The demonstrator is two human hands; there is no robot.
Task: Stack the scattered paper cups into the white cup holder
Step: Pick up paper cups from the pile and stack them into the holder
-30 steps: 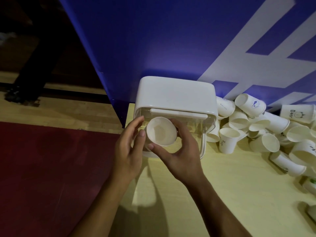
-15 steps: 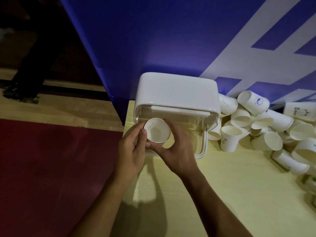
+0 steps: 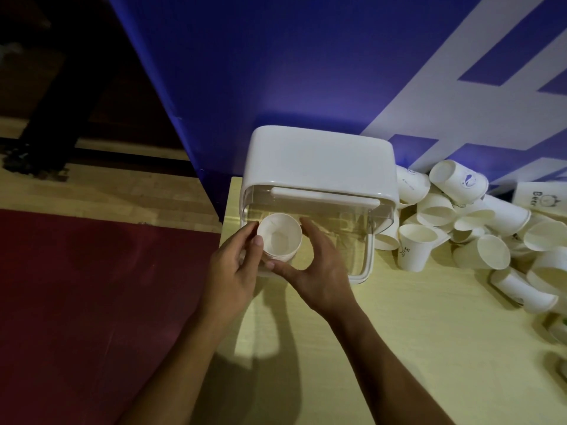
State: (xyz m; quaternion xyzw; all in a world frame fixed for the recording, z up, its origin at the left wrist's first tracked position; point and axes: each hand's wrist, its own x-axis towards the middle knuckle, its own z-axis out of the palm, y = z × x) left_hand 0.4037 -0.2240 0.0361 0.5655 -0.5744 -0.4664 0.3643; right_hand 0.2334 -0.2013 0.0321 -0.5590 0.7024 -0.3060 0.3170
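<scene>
The white cup holder (image 3: 319,157) stands at the table's far left corner, with a white top and a clear front flap. A white paper cup (image 3: 279,237) sits mouth-up at the holder's left front opening, with more cup rims nested under it. My left hand (image 3: 236,265) holds the cup from the left, thumb along its side. From the right, my right hand (image 3: 316,268) curls round it, index finger behind the rim and thumb below. A heap of scattered paper cups (image 3: 478,231) lies to the right of the holder.
The pale wooden table (image 3: 399,332) ends just left of the holder; beyond the edge lie a red mat (image 3: 76,286) and wood floor. A blue and white panel (image 3: 306,62) rises right behind the holder. More cups reach the right edge of the view.
Both hands have pushed the cup farther down and inward at the holder's left front. The grip of each hand is unchanged.
</scene>
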